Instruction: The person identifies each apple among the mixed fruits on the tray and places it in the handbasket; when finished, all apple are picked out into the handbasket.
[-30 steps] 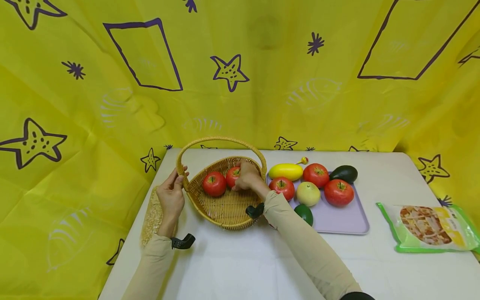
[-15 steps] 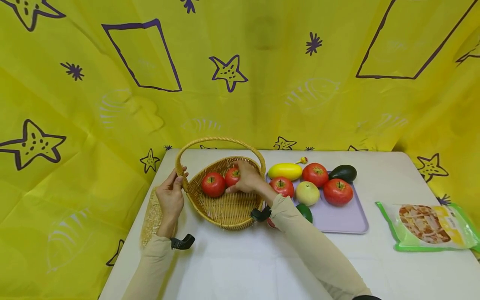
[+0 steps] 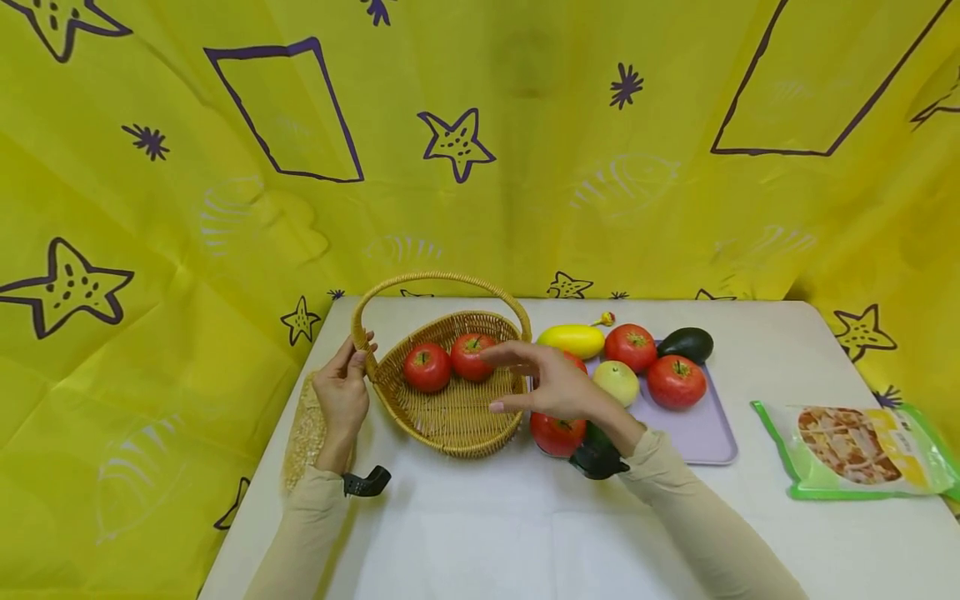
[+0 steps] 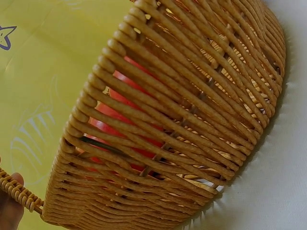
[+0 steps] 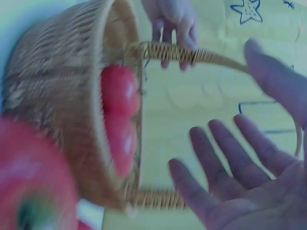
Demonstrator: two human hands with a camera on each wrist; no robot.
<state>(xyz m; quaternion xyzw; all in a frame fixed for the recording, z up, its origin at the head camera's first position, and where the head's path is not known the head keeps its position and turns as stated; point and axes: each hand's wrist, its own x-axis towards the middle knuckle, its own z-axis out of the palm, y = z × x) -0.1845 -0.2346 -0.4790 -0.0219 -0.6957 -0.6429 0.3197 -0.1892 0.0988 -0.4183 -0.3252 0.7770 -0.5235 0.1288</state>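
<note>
A wicker basket [image 3: 450,425] with a tall arched handle stands on the table, two red apples [image 3: 427,367] side by side inside it. At the handle's left foot my left hand [image 3: 343,392] grips the wicker between thumb and fingers. My right hand [image 3: 551,382] hovers over the basket's right rim, fingers spread and nothing in them; the right wrist view shows its bare palm [image 5: 254,201]. Below that hand, another red apple [image 3: 557,435] lies by the tray's near left corner. Through the weave in the left wrist view, red fruit [image 4: 124,115] shows partly.
On the right, a lilac tray [image 3: 697,442] carries red apples [image 3: 677,382], a pale round fruit [image 3: 617,383], a yellow fruit [image 3: 572,341] and a dark green avocado [image 3: 686,346]. A green-edged food packet [image 3: 855,450] lies far right. Left of the basket lies a grainy bag [image 3: 303,433].
My right hand has let go of the right-hand apple in the basket and drawn back to the right, out over the rim. My left hand keeps its grip on the handle.
</note>
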